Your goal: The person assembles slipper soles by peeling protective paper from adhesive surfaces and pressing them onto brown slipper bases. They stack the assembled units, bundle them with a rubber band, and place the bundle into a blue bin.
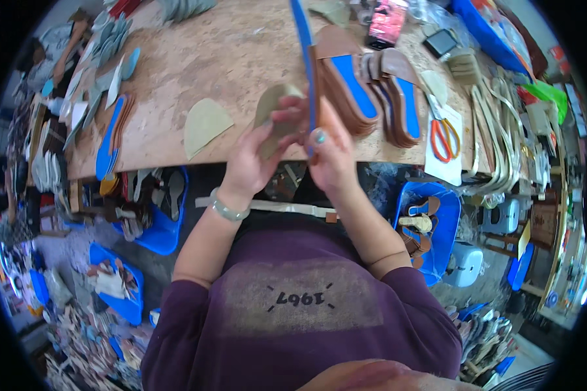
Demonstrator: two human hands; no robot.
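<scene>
Two hands working shoe parts at the near edge of a workbench (222, 52).

Largest first: the bench fills the upper field; a row of brown soles (352, 88) with blue insoles stands at 1 o'clock of the hands; orange scissors (443, 139) lie at 3 o'clock. The right hand (332, 153) pinches an upright blue sole (304, 49) edge-on; the left hand (251, 159) pinches a tan piece (274, 107) against it. A second tan piece (204, 124) lies at 9 o'clock.
</scene>
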